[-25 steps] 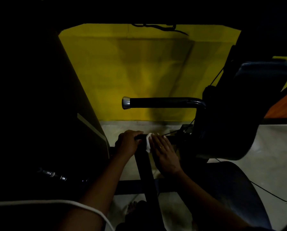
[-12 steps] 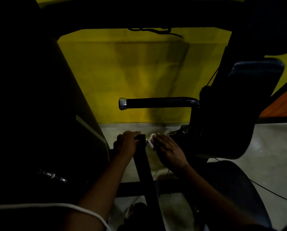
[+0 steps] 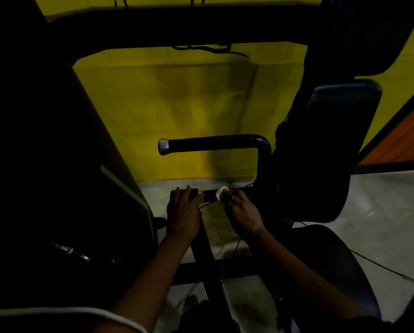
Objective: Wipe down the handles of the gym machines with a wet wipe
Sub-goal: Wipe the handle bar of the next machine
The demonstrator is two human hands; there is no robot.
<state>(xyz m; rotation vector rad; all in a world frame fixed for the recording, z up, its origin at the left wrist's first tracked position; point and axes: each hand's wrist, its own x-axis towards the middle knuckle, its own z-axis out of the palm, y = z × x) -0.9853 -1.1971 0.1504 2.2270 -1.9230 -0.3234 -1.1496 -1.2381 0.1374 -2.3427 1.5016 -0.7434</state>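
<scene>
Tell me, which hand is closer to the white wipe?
Right. The right hand pinches the wipe against the low bar; the left hand holds the bar's end, to the wipe's left, not touching it.

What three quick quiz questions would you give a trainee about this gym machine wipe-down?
1. True or false: the wet wipe is pressed against the upper handle.
2. Which hand holds the wet wipe?
3. Fill in: the upper handle's end cap is ____ coloured.

Key:
1. False; it is on the lower handle.
2. The right hand.
3. Silver.
</scene>
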